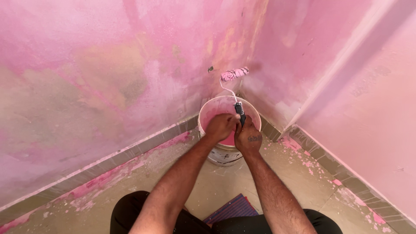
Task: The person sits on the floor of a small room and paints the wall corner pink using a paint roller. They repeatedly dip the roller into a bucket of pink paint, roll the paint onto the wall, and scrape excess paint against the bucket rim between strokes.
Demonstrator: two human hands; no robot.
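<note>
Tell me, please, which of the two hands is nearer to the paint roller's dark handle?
The right hand: the paint roller's dark handle rises from its grip over the bucket, while the left hand sits just beside it.

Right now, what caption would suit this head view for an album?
Both hands grip a paint roller over a bucket of pink paint in a pink-walled corner.

walls: pink-painted walls (pixel 108 65) meet in a corner, patchy, with brownish and yellowish areas showing through
skirting: a grey tiled skirting strip (pixel 143 145) runs along the foot of the walls, smeared with pink
floor: beige tiled floor (pixel 216 182), spattered with pink drips near the walls
cloth: a striped purple and red cloth (pixel 232 208) lies on the floor at the bottom edge
hole: a small dark mark (pixel 210 69) on the wall near the corner
</note>
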